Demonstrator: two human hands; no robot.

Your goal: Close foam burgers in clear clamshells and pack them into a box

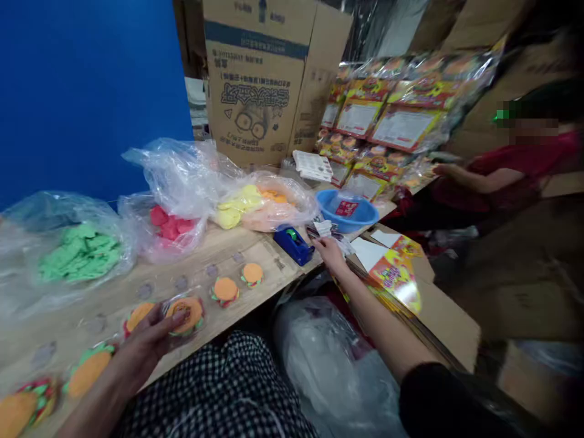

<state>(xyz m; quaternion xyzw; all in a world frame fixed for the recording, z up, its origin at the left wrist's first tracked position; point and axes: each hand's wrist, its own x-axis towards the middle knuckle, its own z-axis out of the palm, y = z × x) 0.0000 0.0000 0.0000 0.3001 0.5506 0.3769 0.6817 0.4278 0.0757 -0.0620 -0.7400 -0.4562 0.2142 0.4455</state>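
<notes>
My left hand (148, 337) holds a toy burger (186, 315) with an orange bun top, its thumb on top, low over the near edge of the table. It seems to be in a clear wrapper. My right hand (332, 252) reaches to the cutting end of a blue tape dispenser (293, 244); its fingertips are pinched together, and whatever is between them is too small to make out. Small printed packets (325, 230) lie just behind those fingers. More toy burgers stand along the table, among them one (225, 291) and another (252, 275) between my hands.
Clear bags hold green pieces (79, 252), red pieces (171, 225) and yellow pieces (239, 205). Beyond the dispenser sits a blue basin (349, 213). Printed cards (395, 274) lie on cardboard at right. Packaged sets are stacked behind, near a large carton (255, 79). Another person (502, 170) sits at right.
</notes>
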